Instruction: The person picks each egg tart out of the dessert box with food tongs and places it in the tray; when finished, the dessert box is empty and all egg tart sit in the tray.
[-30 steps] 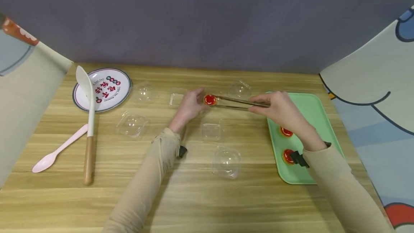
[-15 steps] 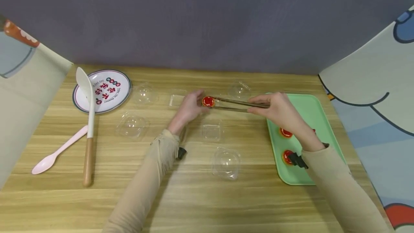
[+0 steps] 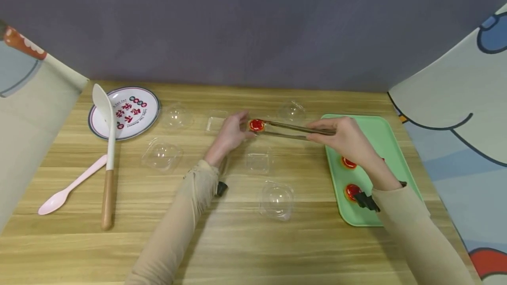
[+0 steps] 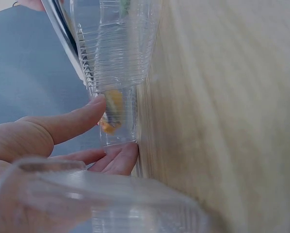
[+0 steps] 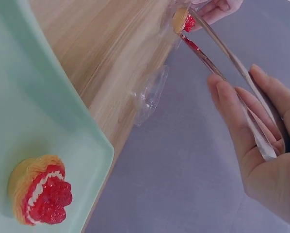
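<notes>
My right hand grips metal tongs; their tips sit either side of a small red-topped tart. In the left wrist view the same tart shows through the wall of a clear plastic box standing on the table. My left hand holds that box, its thumb at one side and fingers low at the other. On the green tray, near my right forearm, lie more tarts, one of them seen close as a pastry with cream and red topping.
Several clear plastic domed containers stand about the table, among them one in front, one at the left and one behind. A patterned plate, a long ladle across it, and a pink spoon lie at the left.
My right hand with the tongs has shifted slightly to the right over the last half second, and the tart a little with it. My left hand stays nearly in place.
</notes>
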Motion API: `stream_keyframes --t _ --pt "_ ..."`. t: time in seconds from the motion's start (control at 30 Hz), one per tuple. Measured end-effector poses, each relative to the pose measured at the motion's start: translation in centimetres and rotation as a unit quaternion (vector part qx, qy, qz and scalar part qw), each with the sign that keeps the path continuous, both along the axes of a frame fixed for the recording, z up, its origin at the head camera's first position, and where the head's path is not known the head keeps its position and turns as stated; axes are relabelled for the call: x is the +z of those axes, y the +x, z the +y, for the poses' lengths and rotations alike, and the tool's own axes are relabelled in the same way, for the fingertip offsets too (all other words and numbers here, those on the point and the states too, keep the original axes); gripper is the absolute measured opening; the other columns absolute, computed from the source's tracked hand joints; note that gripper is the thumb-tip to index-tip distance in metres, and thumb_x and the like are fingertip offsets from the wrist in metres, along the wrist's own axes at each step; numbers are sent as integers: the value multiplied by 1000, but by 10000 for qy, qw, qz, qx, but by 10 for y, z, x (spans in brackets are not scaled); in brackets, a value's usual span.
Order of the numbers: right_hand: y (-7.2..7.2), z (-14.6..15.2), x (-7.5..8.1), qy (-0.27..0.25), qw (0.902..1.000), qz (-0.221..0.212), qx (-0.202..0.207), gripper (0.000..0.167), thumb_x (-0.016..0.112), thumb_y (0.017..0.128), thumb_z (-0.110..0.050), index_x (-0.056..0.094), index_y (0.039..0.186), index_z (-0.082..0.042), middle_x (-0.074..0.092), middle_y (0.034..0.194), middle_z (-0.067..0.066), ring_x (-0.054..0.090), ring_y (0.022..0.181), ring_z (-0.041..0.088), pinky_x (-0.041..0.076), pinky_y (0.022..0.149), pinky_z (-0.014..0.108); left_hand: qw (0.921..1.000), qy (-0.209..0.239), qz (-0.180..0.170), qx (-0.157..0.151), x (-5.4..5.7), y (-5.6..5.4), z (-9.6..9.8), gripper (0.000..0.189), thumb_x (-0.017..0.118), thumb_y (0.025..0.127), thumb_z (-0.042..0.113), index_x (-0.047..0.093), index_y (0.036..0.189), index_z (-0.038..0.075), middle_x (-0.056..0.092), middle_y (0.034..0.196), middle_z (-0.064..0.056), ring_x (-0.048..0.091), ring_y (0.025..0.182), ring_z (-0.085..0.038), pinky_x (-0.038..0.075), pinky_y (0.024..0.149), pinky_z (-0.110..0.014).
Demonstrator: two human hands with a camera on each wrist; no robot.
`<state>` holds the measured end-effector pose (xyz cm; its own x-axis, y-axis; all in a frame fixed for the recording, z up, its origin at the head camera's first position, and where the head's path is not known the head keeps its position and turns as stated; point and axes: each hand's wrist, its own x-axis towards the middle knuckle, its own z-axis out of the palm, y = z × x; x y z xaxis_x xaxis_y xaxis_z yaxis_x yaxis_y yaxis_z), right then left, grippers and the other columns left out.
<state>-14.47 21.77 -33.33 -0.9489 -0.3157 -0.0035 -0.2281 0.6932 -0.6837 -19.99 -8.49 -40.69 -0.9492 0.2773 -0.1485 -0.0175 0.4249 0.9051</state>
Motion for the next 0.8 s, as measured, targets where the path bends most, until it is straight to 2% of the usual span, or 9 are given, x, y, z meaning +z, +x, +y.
stream_keyframes --t 0.1,0.23,0.3,0.5,0.7,0.8 --pt "4 6 1 -2 9999 -36 -139 36 82 98 -29 79 128 -8 76 128 11 73 116 30 63 93 45 10000 -38 37 -4 0 0 0 85 79 90 -6 34 162 -5 46 161 -25 48 147 -39 41 124 -44" --pt "13 14 4 -66 9994 -44 -334 35 82 98 -30 80 127 -11 76 129 9 74 115 26 61 83 23 10000 -6 -30 38 0 1 0 83 79 91 -5 35 162 -5 46 161 -24 47 147 -38 41 124 -45" --pt "19 19 6 -135 9991 5 -403 34 83 97 -28 80 126 -11 76 127 9 74 113 19 58 80 14 9999 57 -80 52 0 1 -1 82 78 92 -5 35 162 -6 46 162 -24 47 147 -39 42 124 -45" --pt "41 38 8 -424 9965 59 -721 31 84 96 -17 79 125 -5 77 122 11 72 98 -2 60 77 14 9998 154 -109 49 2 2 -3 80 76 93 -7 35 162 -7 44 163 -25 46 148 -40 42 123 -45" --pt "76 61 10 -385 9928 196 -1119 33 83 96 -15 78 127 -4 79 111 -7 73 94 -3 60 73 13 9998 130 -130 32 0 3 -3 81 76 93 -5 34 162 -5 42 164 -24 45 149 -39 41 124 -45" --pt "96 74 8 -392 9904 251 -1303 33 83 96 -12 78 128 -4 79 112 -14 72 96 -4 60 72 13 9999 118 -103 27 -1 3 -3 81 76 93 -5 34 162 -6 42 165 -23 44 149 -39 41 124 -45"
